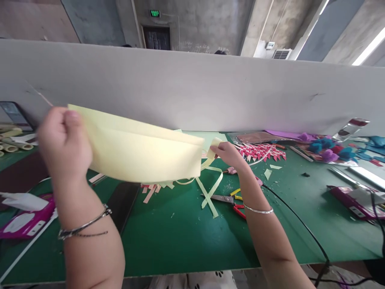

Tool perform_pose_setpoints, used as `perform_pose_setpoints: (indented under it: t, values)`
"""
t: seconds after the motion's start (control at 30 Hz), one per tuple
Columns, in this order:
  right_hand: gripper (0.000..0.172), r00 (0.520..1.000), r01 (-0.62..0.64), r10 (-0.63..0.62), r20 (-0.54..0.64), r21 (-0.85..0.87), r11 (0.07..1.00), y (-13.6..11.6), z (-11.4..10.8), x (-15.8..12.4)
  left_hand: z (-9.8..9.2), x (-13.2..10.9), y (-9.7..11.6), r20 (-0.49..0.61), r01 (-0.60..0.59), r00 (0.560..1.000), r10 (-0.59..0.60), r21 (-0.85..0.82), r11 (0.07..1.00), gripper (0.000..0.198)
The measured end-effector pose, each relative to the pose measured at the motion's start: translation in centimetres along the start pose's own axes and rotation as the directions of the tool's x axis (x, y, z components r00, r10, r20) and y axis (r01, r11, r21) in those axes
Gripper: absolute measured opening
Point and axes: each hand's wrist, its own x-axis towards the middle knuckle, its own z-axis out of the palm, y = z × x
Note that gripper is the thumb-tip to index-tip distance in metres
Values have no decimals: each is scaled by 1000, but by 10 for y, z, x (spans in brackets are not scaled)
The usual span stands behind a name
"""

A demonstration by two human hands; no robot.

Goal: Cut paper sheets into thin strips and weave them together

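My left hand point(64, 136) is raised at the left, its fingers closed on one end of a wide pale yellow sheet point(144, 150). The sheet stretches to the right above the table, creased lengthwise near its upper edge. My right hand point(227, 152) pinches a small pale yellow piece point(215, 147) just beyond the sheet's right end. Whether that piece joins the sheet I cannot tell. Narrow pale strips point(210, 194) lie crossed on the table below. Beside them rest scissors point(224, 198) with yellow and red handles, partly covered by my right arm.
A green table point(168, 245) runs up to a white partition point(192, 92). Red-and-white woven pieces point(258, 151) and coloured flower shapes point(329, 150) lie at the right. Magenta devices stand at the left point(27, 220) and right point(345, 200). A black cable point(300, 222) crosses the table.
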Motion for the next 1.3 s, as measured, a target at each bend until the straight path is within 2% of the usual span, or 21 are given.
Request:
perform_pose_setpoints:
  t: [0.03,0.07,0.17,0.3,0.4,0.5,0.7,0.8,0.9,0.97,1.03,1.07,1.1,1.13,1.17,1.2,1.23,1.3]
  values:
    - [36,1000,1,-1,-14,-7,1000,-1,-3,-1,10,5,-4,50,-15,999,12,65,998,11]
    - [35,1000,4,-5,-26,-16,1000,-1,-6,-3,22,9,-10,89,55,994,-66,125,991,10]
    - [32,998,30,-33,-57,-46,998,-4,-11,-6,62,18,-38,134,161,974,-180,145,976,17]
    - [35,992,77,-85,-90,-91,993,-9,-12,-10,108,12,-70,190,262,939,-286,138,955,32]
    - [36,990,101,-111,-87,-121,988,-13,-11,-13,131,0,-82,255,281,916,-309,142,949,34]
    - [35,989,127,-137,-59,-146,981,-20,-10,-17,148,-9,-84,341,281,883,-324,169,945,34]
    - [31,987,159,-163,-5,-192,968,-29,-7,-23,161,-16,-79,401,258,854,-332,230,939,38]
    - [27,984,178,-175,32,-202,963,-30,-6,-24,158,-14,-71,393,245,857,-332,256,935,63]
    - [19,977,209,-197,77,-213,954,-33,-6,-27,149,-12,-49,431,142,873,-227,222,965,78]
    - [12,967,250,-230,112,-221,943,-36,-6,-30,136,-14,-25,528,2,847,-69,127,992,75]
    - [14,948,309,-279,154,-228,923,-41,-6,-35,117,-23,4,645,-143,754,123,-22,989,66]
    - [16,934,344,-309,177,-227,911,-43,-6,-38,106,-30,20,700,-202,681,217,-106,974,60]
    - [17,918,382,-342,199,-219,898,-46,-7,-42,94,-39,34,756,-260,560,340,-229,938,56]
    - [16,901,419,-377,213,-205,885,-49,-7,-46,82,-49,48,780,-289,337,528,-447,846,58]
    - [17,883,454,-413,222,-183,872,-52,-8,-50,71,-60,60,753,-239,135,644,-606,759,63]
    - [18,863,490,-450,231,-157,858,-54,-10,-55,62,-70,71,708,-182,43,705,-688,702,68]
    - [21,841,525,-487,237,-134,841,-57,-12,-60,54,-79,79,691,-173,22,722,-709,684,72]
    - [25,811,570,-536,234,-115,813,-60,-17,-70,44,-93,88,691,-237,102,715,-682,692,63]
